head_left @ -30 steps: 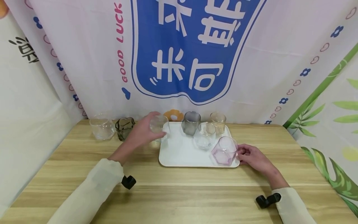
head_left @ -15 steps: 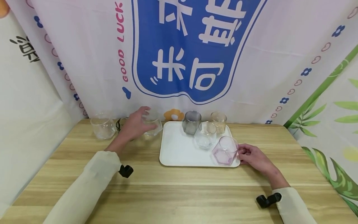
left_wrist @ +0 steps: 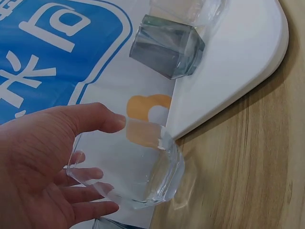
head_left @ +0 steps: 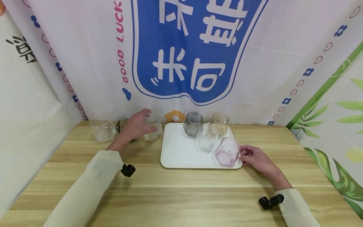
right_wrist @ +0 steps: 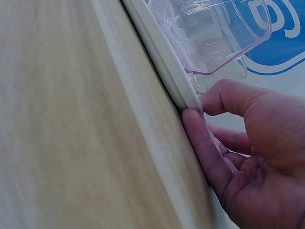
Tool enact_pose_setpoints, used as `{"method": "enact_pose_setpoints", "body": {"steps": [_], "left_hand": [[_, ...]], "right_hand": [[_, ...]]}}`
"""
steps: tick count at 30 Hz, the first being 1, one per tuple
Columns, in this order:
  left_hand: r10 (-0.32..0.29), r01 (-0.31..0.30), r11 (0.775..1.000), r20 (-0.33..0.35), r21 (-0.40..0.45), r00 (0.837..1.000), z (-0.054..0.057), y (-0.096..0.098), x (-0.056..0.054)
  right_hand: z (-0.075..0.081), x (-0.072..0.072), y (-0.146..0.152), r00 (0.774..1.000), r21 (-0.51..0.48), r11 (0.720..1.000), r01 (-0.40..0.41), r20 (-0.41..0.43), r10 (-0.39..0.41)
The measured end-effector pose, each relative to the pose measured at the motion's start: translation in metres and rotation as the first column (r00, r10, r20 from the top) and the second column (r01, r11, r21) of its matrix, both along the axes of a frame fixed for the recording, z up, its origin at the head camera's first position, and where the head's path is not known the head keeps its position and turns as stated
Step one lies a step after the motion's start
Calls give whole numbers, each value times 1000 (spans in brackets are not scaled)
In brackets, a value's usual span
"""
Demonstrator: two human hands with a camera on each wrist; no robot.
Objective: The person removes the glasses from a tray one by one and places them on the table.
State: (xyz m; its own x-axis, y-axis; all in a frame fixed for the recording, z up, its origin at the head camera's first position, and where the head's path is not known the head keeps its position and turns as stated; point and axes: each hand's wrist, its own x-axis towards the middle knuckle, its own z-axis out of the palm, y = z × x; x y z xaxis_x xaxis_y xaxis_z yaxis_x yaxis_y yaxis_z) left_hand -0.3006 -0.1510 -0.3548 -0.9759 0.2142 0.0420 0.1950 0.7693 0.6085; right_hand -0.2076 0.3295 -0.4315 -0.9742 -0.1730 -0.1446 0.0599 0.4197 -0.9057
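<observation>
My left hand [head_left: 136, 125] holds a clear drinking glass [head_left: 153, 130] that stands on the table just left of the white tray [head_left: 177, 154]. In the left wrist view the thumb lies at one side of this glass [left_wrist: 138, 162], and the other fingers curl along the opposite side. My right hand [head_left: 256, 160] pinches the tray's right front corner, its thumb on the rim [right_wrist: 193, 98] and a finger beneath. On the tray stand a grey glass [head_left: 193, 124], a clear faceted glass [head_left: 207, 138], an amber glass [head_left: 221, 121] and a pink glass [head_left: 227, 154], close to the right hand.
Behind the left hand, a dark patterned glass [head_left: 118, 126] is mostly hidden. Farther left stands another clear glass [head_left: 102, 129]. A printed cloth [head_left: 255, 78] hangs right behind the wooden table [head_left: 181, 201].
My left hand has moved left and away from the tray's left edge with the clear glass, which now stands on the table. The right hand stays at the tray corner.
</observation>
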Motion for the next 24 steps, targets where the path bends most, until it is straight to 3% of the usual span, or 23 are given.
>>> {"method": "enact_pose_setpoints", "body": {"steps": [13,24], "left_hand": [[-8,9,1000,50,-26,999,-8,0,-4],[-30,33,998,74,-46,997,-5,-2,-3]], "right_hand": [[-2,0,0,1000,15,1000,-7,-2,7],[-1,0,0,1000,26,1000,-1,-6,2]]}}
